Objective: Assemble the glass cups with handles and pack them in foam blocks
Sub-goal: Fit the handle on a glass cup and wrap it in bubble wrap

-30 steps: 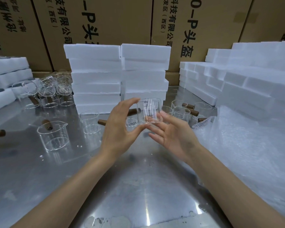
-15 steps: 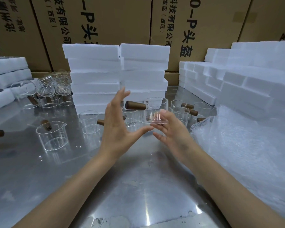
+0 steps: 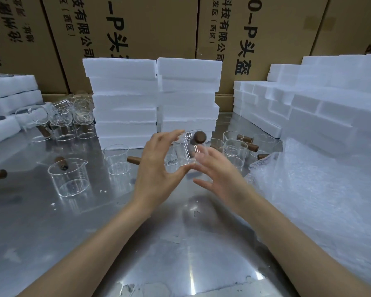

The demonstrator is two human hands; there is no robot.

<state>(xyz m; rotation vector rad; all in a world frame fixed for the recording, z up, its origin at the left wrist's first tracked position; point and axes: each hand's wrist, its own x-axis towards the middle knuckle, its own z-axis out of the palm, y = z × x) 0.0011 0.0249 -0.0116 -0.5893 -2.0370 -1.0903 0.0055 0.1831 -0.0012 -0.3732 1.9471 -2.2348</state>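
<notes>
While the left hand [image 3: 156, 168] pinches the glass cup [image 3: 185, 150] above the counter [image 3: 137, 243], its wooden handle [image 3: 198, 137] at twelve o'clock, the released, blurred right hand [image 3: 220, 172] at three o'clock should probably steady the base before twisting.

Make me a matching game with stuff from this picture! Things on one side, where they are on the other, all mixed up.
Things:
1. glass cup with a wooden handle
2. spouted beaker
3. two foam stacks
4. bubble wrap

Places:
A. far right of the metal table
B. held up between the left hand and right hand
C. standing on the table to the left
D. middle back, in front of the cardboard boxes

Pairs: 1-B, 2-C, 3-D, 4-A
</notes>
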